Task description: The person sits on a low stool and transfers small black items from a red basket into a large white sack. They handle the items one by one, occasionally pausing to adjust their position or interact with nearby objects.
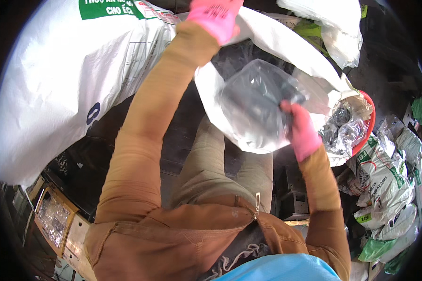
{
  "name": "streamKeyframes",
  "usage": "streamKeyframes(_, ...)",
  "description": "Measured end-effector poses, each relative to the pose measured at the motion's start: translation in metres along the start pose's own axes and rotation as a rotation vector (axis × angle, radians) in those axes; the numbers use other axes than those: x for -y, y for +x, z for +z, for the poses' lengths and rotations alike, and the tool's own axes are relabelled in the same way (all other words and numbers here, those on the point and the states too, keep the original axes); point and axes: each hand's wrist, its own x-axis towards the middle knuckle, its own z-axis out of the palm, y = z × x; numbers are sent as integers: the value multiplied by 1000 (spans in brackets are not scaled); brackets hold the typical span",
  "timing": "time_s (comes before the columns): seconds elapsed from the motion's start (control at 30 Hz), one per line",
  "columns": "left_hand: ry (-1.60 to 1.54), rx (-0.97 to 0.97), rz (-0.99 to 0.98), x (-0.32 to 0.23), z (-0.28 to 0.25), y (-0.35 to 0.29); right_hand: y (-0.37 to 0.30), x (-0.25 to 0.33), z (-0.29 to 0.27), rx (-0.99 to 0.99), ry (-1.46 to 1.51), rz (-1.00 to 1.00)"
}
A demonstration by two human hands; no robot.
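Note:
My left hand (214, 19), in a pink glove, reaches to the far edge of the picture beside the rim of an open white sack (272, 28). Its fingers are cut off by the frame and blurred, so their grip does not show. My right hand (304, 131), also gloved in pink with bare fingertips, is closed on a clear plastic bag (255, 100). That bag hangs, blurred by motion, over the mouth of the white sack. Darker clear plastic (237, 54) lies inside the sack behind it.
A large full white sack (70, 79) bulges at the left. Right of the open sack is a red basket (371, 112) with crumpled clear plastic (344, 124). Several printed sacks (384, 180) are piled at the right. A white plastic bag (340, 35) is at the far right.

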Motion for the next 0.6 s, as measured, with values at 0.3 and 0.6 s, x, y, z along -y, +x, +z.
streamKeyframes(0.3,-389,-48,-25,53,42,34,331,81,65,-252,-80,-608)
streamKeyframes(0.6,-429,3,37,48,25,29,390,65,91,-693,-1056,-720)
